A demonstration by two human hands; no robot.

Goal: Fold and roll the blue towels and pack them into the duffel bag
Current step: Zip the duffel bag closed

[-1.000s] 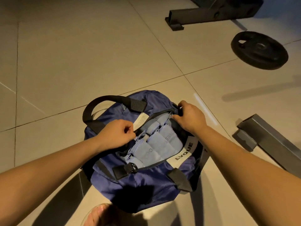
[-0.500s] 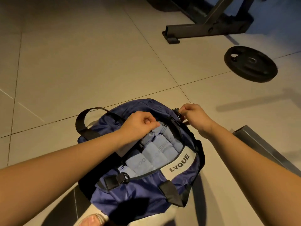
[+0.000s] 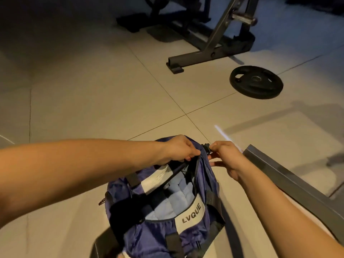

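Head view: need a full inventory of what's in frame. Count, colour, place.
duffel bag: 1, navy with black straps and a white LVQUE label, on the floor bottom centre, top open
blue towels: several rolls, exact count unclear, light blue, inside the bag
black tab: 1, black, at the bag's far end
weight plate: 1, black, flat on the floor, right
gym machine frame: 1, dark metal, top centre
metal beam: 1, grey, on the floor at right
floor: beige tiles
left hand: grips the bag's far end
right hand: pinches the black tab
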